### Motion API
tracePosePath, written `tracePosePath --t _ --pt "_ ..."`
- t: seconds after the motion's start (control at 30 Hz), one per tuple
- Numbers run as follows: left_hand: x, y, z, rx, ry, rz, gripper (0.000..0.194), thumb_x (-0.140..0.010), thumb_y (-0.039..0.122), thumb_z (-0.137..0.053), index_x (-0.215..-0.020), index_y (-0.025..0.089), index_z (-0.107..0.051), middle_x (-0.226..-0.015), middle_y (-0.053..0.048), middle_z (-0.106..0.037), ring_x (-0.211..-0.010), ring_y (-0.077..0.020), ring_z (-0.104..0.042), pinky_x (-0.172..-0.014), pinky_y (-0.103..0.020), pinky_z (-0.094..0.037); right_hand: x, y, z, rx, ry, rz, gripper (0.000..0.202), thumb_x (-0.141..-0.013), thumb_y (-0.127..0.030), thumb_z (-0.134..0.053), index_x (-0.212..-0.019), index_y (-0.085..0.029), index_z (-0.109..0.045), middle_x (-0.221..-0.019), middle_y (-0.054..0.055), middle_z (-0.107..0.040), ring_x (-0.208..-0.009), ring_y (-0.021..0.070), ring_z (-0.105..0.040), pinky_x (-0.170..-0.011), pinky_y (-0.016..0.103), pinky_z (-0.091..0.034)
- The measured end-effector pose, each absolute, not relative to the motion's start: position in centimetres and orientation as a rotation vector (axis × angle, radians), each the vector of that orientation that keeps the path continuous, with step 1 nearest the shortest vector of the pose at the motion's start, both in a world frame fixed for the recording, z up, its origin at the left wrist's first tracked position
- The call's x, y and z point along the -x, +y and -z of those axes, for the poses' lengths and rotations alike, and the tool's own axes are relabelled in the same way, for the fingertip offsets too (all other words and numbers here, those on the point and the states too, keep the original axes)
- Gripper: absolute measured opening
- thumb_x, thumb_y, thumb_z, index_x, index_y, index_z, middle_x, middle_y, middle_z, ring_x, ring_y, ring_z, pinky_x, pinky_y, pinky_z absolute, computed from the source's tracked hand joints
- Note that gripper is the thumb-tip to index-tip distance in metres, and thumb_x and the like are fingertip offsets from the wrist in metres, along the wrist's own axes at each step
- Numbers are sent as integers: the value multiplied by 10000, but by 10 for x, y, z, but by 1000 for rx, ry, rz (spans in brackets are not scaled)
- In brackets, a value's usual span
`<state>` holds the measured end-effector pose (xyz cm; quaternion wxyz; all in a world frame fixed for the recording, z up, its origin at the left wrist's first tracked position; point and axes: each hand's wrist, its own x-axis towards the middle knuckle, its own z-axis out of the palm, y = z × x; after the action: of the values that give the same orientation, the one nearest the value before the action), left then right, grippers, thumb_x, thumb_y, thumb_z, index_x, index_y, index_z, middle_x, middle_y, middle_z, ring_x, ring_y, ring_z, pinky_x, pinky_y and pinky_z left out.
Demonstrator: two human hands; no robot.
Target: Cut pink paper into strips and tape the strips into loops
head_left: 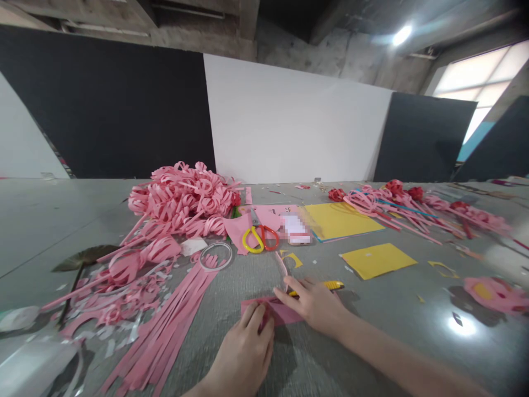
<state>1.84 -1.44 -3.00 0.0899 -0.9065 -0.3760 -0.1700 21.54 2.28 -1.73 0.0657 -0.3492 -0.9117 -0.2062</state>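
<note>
A piece of pink paper lies on the grey floor right in front of me. My left hand is closed at its left end, fingers bent together over the paper, the fingertips partly hidden. My right hand rests across the paper's right part with its fingers stretched and apart. Under or just behind that hand is a yellow utility knife, its middle covered. A thin pale strip curves up from the right fingertips. Farther off, scissors with one yellow and one red handle lie on pink paper.
Pink looped paper flowers are heaped at the back left. Cut pink strips and a tape roll lie left. A phone, yellow sheets, a yellow piece and more flowers lie right.
</note>
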Motion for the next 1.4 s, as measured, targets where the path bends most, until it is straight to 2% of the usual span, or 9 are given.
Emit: tracePosePath --t 0.2,0.67,1.4 --pt "-18 -14 30 2703 -1141 529 286 -751 74 -377 -944 147 -575 -1032 -121 -567 -986 -239 -526 -764 -358 -511 -215 25 14 1039 -2783 585 378 -811 -105 -428 -1179 -187 -460 -1093 121 -515 -793 171 -563 -674 309 -449" --pt "-18 -14 27 2721 -1099 326 284 -749 57 -419 -987 109 -565 -1054 -123 -555 -1028 -247 -500 -861 -367 -457 -218 29 18 1036 -2781 535 392 -816 -123 -458 -1197 -216 -446 -1047 88 -521 -698 128 -549 -615 264 -438" --pt "-18 -13 29 2734 -1076 369 296 -748 48 -410 -995 83 -568 -1041 -144 -560 -1005 -271 -511 -840 -385 -470 -222 30 12 1024 -2787 474 325 -836 -136 -435 -1149 -215 -476 -991 67 -529 -690 123 -549 -593 248 -430"
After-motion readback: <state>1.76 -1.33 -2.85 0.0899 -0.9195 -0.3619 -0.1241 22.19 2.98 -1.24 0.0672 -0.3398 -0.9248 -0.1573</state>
